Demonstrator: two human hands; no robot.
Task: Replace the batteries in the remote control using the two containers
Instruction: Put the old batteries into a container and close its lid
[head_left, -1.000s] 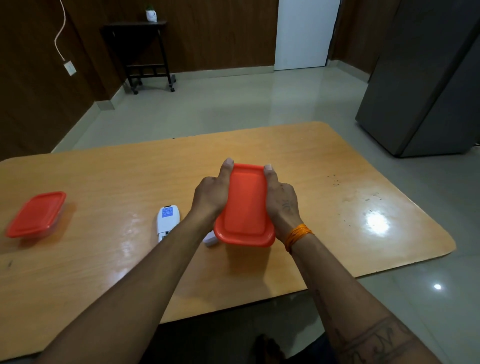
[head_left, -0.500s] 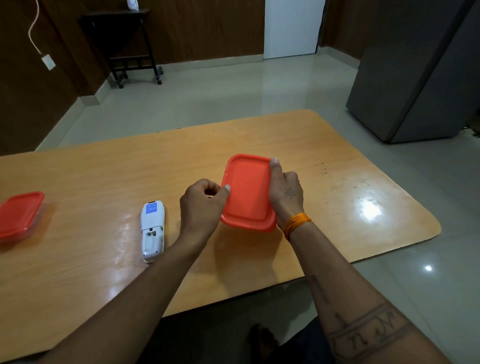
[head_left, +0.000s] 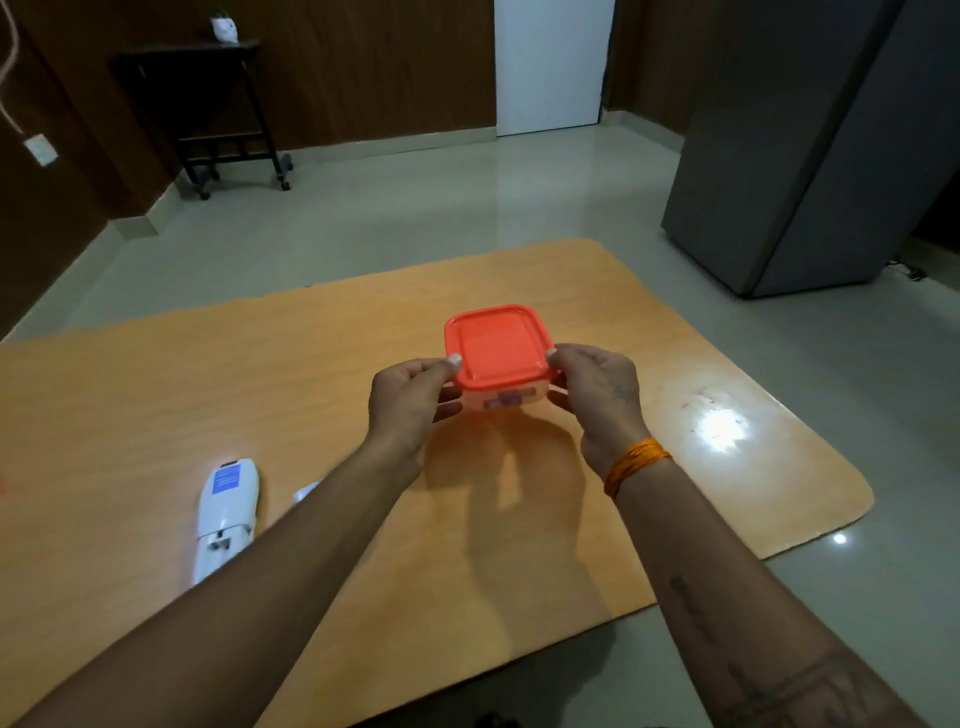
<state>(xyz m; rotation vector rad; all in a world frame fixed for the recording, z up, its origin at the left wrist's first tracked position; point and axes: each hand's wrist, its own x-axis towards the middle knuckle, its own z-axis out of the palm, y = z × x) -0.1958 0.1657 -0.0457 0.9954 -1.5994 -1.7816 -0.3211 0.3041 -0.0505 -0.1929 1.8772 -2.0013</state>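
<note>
I hold a small clear container with a red lid (head_left: 497, 349) above the middle of the wooden table (head_left: 156, 395). My left hand (head_left: 410, 402) grips its left side and my right hand (head_left: 597, 395) grips its right side, thumbs on the lid's edge. The lid is on. Something purple shows through the clear wall. The white remote control (head_left: 224, 514) lies face down at the lower left, its battery bay uncovered. A small white piece (head_left: 305, 491), probably its cover, peeks out beside my left forearm. The second container is out of view.
A grey refrigerator (head_left: 810, 156) stands on the floor to the right beyond the table. A black trolley table (head_left: 218, 114) with a small white pot stands against the far wall. The table's near edge runs under my forearms.
Both hands have lifted the red-lidded container off the table and turned it level. My left hand now grips its side. The view has shifted right, so the second container has left the frame.
</note>
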